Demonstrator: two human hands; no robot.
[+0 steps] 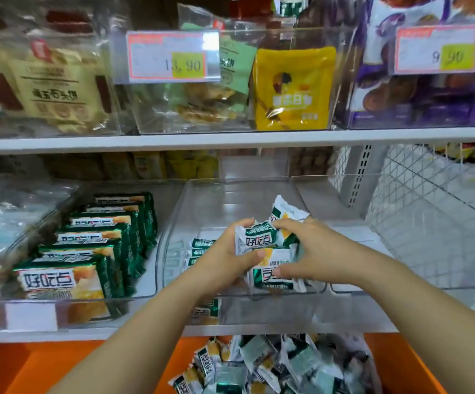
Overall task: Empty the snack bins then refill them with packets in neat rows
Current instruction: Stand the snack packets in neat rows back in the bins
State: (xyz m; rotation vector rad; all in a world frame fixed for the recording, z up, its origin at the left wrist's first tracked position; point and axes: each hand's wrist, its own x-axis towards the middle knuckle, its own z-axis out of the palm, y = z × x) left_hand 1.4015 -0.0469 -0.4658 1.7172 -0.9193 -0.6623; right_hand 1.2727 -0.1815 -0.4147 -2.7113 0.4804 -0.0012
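Both hands work inside the middle clear bin [173, 220] on the lower shelf [60, 335]. The left hand [225, 257] and right hand [313, 251] are curled round a small bunch of packets [259, 237] from opposite sides, with the left thumb pressed on the face of the lower packet. One packet sticks up loose at 1 o'clock of the bunch. A started row [200, 251] stands on edge at 9 o'clock of the hands, against the bin's left wall; the rest of the bin floor is bare. The neighbouring bin [31, 305], further toward 9 o'clock, holds full rows [94, 240]. The loose stock [273, 365] lies in an orange tub [17, 365] at 6 o'clock. Judgement: the packets are light, with glossy film that is likely slippery and crimped ends that flex, and the contents are probably crushable. Take hold across the flat faces, squeezing the stack from both ends, not by the seals. Tuck in the stray packet before setting the bunch down.
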